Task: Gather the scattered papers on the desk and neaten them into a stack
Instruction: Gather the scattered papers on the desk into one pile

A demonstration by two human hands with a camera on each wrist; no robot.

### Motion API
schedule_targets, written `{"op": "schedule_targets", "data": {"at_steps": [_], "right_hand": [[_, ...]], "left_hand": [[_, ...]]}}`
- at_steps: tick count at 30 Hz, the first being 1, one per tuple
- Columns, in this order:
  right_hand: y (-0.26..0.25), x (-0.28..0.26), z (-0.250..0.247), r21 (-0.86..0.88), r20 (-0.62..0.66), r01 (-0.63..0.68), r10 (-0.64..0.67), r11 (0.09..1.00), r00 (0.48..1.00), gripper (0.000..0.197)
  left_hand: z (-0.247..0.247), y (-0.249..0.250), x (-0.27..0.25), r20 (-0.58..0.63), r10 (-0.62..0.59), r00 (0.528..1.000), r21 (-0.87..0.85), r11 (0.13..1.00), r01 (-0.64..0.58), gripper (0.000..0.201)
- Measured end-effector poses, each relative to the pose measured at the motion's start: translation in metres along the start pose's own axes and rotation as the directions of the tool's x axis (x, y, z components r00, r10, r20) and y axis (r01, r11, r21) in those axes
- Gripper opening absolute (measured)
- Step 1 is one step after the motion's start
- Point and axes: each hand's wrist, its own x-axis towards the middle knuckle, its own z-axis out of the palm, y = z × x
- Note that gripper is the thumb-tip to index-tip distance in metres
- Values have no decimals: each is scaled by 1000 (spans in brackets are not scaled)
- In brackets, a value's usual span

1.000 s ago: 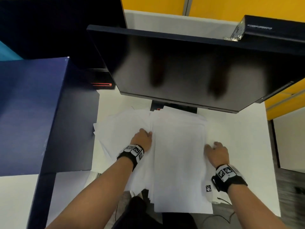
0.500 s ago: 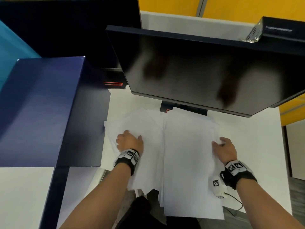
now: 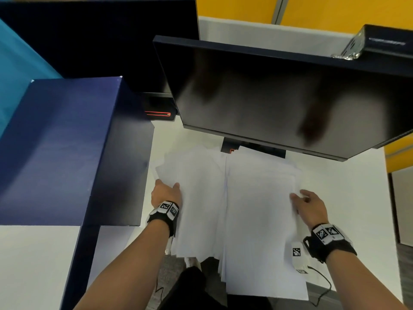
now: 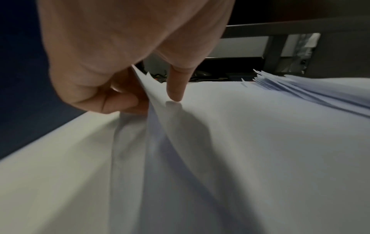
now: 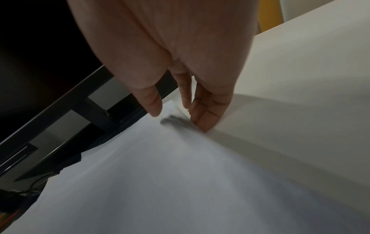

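Head view: White papers [image 3: 245, 209] lie spread on the white counter [image 3: 348, 198], in front of a dark monitor [image 3: 279, 92]; their near ends overhang the counter edge. The right portion forms a rough pile, the left portion is looser and fanned. The left hand [image 3: 166, 194] sits at the papers' left edge, the right hand [image 3: 309, 205] at their right edge. Both wrists carry black bands with square black-and-white coded tags [image 3: 168, 209]; a further tag shows on a small white block [image 3: 297, 253] on the counter by the right wrist. A dark blue box [image 3: 55, 148] stands to the left. A device [image 3: 388, 41] behind the monitor bears lettering, too blurred to read.

Left wrist view: The left hand [image 4: 120, 63] grips the lifted left edge of several sheets, fingers [image 4: 120, 101] curled beneath and the thumb [image 4: 177, 85] pressing on top. The papers [image 4: 250, 142] run right, with offset corners visible at the far end.

Right wrist view: The right hand [image 5: 170, 63] has its fingers [image 5: 204, 120] extended downward, tips touching the papers [image 5: 180, 182] at their right edge beside the bare counter [image 5: 310, 79]. The thumb tip hangs just above the top sheet. Nothing is clasped. Motion blur obscures finer detail.
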Motion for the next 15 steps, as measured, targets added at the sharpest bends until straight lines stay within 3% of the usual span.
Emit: {"op": "schedule_targets", "data": {"at_steps": [3, 8, 12, 15], "right_hand": [[-12, -1, 7, -56, 8, 17, -17, 998, 1000, 48], [-25, -1, 25, -90, 45, 56, -52, 994, 998, 47], [-36, -9, 37, -84, 99, 101, -93, 991, 991, 47], [-28, -13, 28, -64, 67, 94, -89, 994, 994, 46]], "left_hand": [[4, 8, -4, 66, 56, 996, -25, 998, -55, 35], [19, 33, -12, 253, 181, 950, -54, 983, -173, 39], [36, 59, -25, 458, 330, 825, -2, 929, -370, 36], [40, 62, -26, 535, 381, 754, -78, 911, -405, 40]]}}
